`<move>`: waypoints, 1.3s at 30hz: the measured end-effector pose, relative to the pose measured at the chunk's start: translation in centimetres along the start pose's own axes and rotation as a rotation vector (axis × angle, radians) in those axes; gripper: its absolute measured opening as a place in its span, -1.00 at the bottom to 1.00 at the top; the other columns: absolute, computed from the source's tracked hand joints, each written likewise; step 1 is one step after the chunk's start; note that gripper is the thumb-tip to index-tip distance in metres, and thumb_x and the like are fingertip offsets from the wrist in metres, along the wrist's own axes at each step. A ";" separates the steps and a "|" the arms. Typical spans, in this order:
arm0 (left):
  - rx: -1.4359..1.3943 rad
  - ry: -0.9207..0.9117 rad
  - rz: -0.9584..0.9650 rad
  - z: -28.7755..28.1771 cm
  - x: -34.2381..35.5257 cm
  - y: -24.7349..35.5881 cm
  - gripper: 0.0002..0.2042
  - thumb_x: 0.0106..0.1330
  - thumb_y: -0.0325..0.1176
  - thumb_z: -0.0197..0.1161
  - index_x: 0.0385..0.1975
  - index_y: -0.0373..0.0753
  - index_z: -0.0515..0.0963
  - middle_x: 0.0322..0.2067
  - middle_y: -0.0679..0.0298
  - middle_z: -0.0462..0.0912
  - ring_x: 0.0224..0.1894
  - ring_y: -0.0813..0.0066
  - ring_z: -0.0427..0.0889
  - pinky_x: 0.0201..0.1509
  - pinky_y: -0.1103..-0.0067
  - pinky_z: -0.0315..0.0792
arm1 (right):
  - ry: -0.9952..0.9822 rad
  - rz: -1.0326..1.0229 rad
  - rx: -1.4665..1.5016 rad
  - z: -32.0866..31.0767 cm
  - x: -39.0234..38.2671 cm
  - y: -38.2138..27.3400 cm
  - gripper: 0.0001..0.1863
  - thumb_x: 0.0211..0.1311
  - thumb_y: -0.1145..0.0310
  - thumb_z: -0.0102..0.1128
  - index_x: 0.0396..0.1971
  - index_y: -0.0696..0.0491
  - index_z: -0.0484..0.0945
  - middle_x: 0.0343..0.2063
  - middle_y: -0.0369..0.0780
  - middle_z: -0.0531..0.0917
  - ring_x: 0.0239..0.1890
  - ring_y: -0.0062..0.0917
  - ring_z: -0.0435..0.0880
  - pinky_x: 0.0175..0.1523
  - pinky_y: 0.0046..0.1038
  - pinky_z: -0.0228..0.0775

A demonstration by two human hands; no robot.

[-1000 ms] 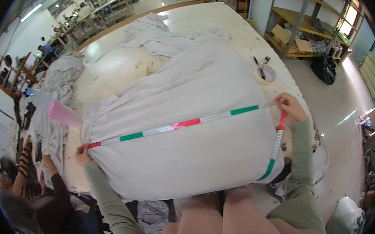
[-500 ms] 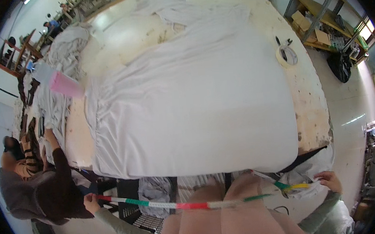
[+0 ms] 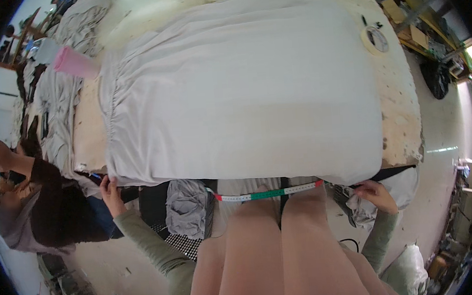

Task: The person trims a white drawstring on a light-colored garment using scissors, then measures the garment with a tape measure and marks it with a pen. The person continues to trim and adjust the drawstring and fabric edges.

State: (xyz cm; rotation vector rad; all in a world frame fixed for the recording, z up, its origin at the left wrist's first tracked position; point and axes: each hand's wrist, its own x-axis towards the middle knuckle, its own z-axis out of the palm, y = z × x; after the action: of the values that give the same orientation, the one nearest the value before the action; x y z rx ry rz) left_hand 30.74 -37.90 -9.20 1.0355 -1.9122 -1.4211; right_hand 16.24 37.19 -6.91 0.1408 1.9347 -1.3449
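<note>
A pale grey garment (image 3: 237,92), gathered along its left side, lies spread on the work table. Below its near edge a red, white and green measuring tape (image 3: 267,194) stretches crosswise near my legs, its ends partly hidden. My left hand (image 3: 110,186) is at the garment's lower left corner, fingers drawn together; what they hold is unclear. Off to the right, under the garment's edge, my right hand (image 3: 368,191) is closed in a pinch beside hanging cloth, on something too small to make out.
The table (image 3: 401,129) also bears a pink bottle (image 3: 71,63), bunched cloth (image 3: 55,106) and a tape roll (image 3: 374,41). A co-worker (image 3: 52,206) is close at left, one hand raised. Shelving (image 3: 425,21) and a black bag (image 3: 436,79) are at right.
The tape has come down from across the garment to below the table edge, with both my hands. My hands have since moved to the garment's near edge. The co-worker's hand has risen.
</note>
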 end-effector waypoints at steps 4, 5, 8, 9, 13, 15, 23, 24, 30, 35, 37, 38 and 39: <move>0.072 -0.238 0.065 0.4 -1.1 2.1 -0.75 0.28 -0.30 0.22 -0.14 -0.31 0.49 -0.26 0.33 0.56 -0.20 0.57 0.48 -0.08 0.61 0.32 | 0.068 -0.006 0.076 1.1 0.1 -1.0 -0.73 0.18 0.38 0.23 -0.19 0.23 0.52 -0.43 -0.19 0.64 -0.47 -0.53 0.61 -0.37 -0.52 0.44; -0.035 -0.167 0.080 0.5 -1.3 3.1 -0.73 0.29 -0.29 0.21 -0.12 -0.31 0.48 -0.23 0.32 0.56 -0.18 0.55 0.50 -0.05 0.59 0.33 | 0.141 -0.005 0.106 0.7 -0.4 -1.2 -0.76 0.19 0.37 0.22 -0.23 0.22 0.53 -0.46 -0.20 0.62 -0.51 -0.54 0.59 -0.42 -0.51 0.42; -0.472 -0.023 0.108 1.8 -1.6 7.0 -0.67 0.33 -0.22 0.14 -0.03 -0.30 0.44 -0.14 0.25 0.56 -0.09 0.45 0.52 0.05 0.52 0.36 | 0.367 -0.252 0.421 -3.5 -3.1 -1.9 -0.82 0.23 0.35 0.17 -0.31 0.17 0.53 -0.54 -0.25 0.59 -0.61 -0.57 0.51 -0.47 -0.50 0.41; -0.662 -0.055 0.104 2.1 -1.4 8.6 -0.63 0.34 -0.18 0.10 0.02 -0.29 0.41 -0.09 0.22 0.54 -0.03 0.40 0.52 0.10 0.48 0.36 | 0.521 -0.357 0.606 -5.8 -3.8 -2.4 -0.83 0.26 0.34 0.14 -0.31 0.13 0.53 -0.55 -0.27 0.58 -0.61 -0.58 0.50 -0.43 -0.50 0.43; -0.688 -0.124 0.086 5.7 2.0 14.6 -0.58 0.38 -0.11 -0.01 0.08 -0.27 0.38 0.02 0.18 0.48 0.06 0.36 0.48 0.15 0.46 0.34 | 0.519 -0.819 0.935 -14.1 -3.2 -6.0 -0.80 0.36 0.26 0.00 -0.23 0.06 0.50 -0.44 -0.34 0.58 -0.47 -0.67 0.50 -0.11 -0.49 0.44; -0.593 -0.078 0.027 8.3 5.0 17.0 -0.58 0.39 -0.10 -0.04 0.09 -0.26 0.38 0.03 0.17 0.48 0.06 0.36 0.47 0.14 0.46 0.35 | 0.867 -0.754 0.820 -16.5 -0.9 -8.9 -0.75 0.40 0.21 -0.05 -0.17 0.06 0.49 -0.31 -0.36 0.60 -0.29 -0.71 0.53 0.06 -0.50 0.36; -0.719 -0.700 -0.179 18.6 14.4 11.5 -0.49 0.39 -0.07 -0.08 0.17 -0.34 0.33 0.09 0.06 0.41 0.14 0.29 0.39 0.23 0.48 0.25 | 0.608 -0.631 0.259 -13.2 9.6 -15.9 -0.59 0.24 0.21 0.12 0.04 0.06 0.45 -0.12 -0.29 0.61 -0.10 -0.61 0.55 0.03 -0.46 0.30; -0.701 -0.688 -0.187 18.9 15.2 10.0 -0.49 0.39 -0.07 -0.07 0.17 -0.34 0.33 0.09 0.06 0.41 0.15 0.29 0.39 0.23 0.48 0.25 | 0.667 -0.532 0.163 -12.6 9.5 -15.7 -0.64 0.23 0.24 0.12 -0.01 0.07 0.49 -0.16 -0.29 0.62 -0.11 -0.62 0.55 0.02 -0.48 0.30; -0.470 -0.708 -0.199 17.7 18.2 4.8 -0.48 0.37 -0.08 -0.03 0.17 -0.36 0.32 0.11 0.04 0.39 0.16 0.27 0.37 0.24 0.48 0.23 | 0.559 -0.475 -0.124 -11.1 5.0 -13.2 -0.73 0.18 0.32 0.21 -0.20 0.18 0.58 -0.27 -0.29 0.63 -0.17 -0.64 0.55 0.03 -0.57 0.31; -0.261 -0.748 -0.202 17.2 18.0 4.4 -0.47 0.36 -0.09 0.00 0.18 -0.38 0.31 0.13 0.03 0.37 0.17 0.26 0.36 0.25 0.48 0.21 | 0.347 -0.599 -0.457 -7.6 2.7 -10.7 -0.71 -0.07 0.42 0.40 -0.27 0.08 0.61 -0.20 -0.28 0.57 -0.07 -0.50 0.50 0.09 -0.47 0.28; -0.188 -0.760 -0.202 17.3 18.0 4.3 -0.46 0.35 -0.09 0.02 0.18 -0.39 0.31 0.14 0.02 0.37 0.18 0.25 0.35 0.26 0.48 0.20 | 0.412 -0.577 -0.421 -6.4 2.8 -10.1 -0.65 -0.18 0.43 0.45 -0.27 0.04 0.63 -0.16 -0.26 0.50 0.00 -0.43 0.45 0.11 -0.44 0.25; -0.157 -0.762 -0.200 17.4 18.0 4.3 -0.46 0.35 -0.09 0.02 0.18 -0.39 0.31 0.14 0.02 0.37 0.18 0.25 0.35 0.26 0.48 0.20 | 0.431 -0.577 -0.414 -6.1 2.9 -9.8 -0.65 -0.18 0.45 0.44 -0.27 0.04 0.63 -0.16 -0.26 0.51 0.00 -0.43 0.45 0.11 -0.44 0.26; -0.125 -0.762 -0.190 17.3 18.1 4.3 -0.46 0.35 -0.09 0.03 0.18 -0.39 0.31 0.14 0.02 0.36 0.18 0.25 0.34 0.26 0.48 0.20 | 0.448 -0.574 -0.382 -5.8 3.0 -9.7 -0.66 -0.18 0.46 0.43 -0.27 0.05 0.64 -0.17 -0.26 0.51 -0.01 -0.43 0.45 0.12 -0.44 0.26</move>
State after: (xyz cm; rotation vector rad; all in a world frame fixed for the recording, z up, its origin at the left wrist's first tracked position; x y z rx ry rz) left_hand 5.84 -42.87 -10.73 0.6696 -2.2121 -2.2466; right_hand 6.39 36.88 -0.63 -0.3561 2.7173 -1.3310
